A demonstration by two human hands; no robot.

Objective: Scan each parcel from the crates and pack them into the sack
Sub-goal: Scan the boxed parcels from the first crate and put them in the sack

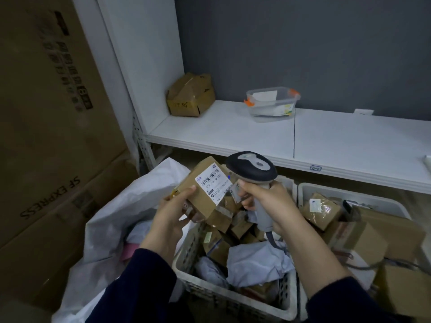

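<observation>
Parcel (205, 192) gripped in left hand (172, 213), just beside scanner (251, 167) clutched by right hand (272, 203)

The right crate (349, 191) runs past the edge, and fine print on the label (213, 183) is illegible.

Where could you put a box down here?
On the white shelf: bare between the crumpled cardboard box and the clear tub, along its front edge, and right of the tub. The left crate and the right crate are crammed with parcels. The left hand holds a labelled parcel, the right hand the scanner.
</observation>
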